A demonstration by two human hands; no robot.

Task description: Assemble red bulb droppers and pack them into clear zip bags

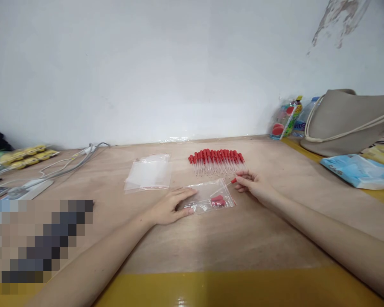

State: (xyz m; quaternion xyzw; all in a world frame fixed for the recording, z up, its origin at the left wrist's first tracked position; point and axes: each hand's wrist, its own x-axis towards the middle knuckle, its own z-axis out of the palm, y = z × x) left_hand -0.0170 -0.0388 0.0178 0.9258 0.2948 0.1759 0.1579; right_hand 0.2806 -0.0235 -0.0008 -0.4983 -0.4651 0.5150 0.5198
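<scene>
A clear zip bag (201, 190) lies flat on the table with red-bulbed droppers (218, 200) inside it. My left hand (172, 206) rests on the bag's left end, fingers stretched out and apart. At the bag's right end, my right hand (252, 185) pinches one dropper (233, 181) by its red bulb. Its thin clear tube points left, at the bag's mouth; whether the tip is inside I cannot tell. Just behind the bag is a row of many red-bulbed droppers (216, 158), bulbs toward the wall.
A stack of clear bags (148, 174) lies left of the dropper row. Cables (73, 161), yellow packets (28, 157) and a blurred-out dark item (48, 238) are on the left. To the right stand bottles (283, 119), a grey bag (348, 121) and a blue-white packet (360, 170).
</scene>
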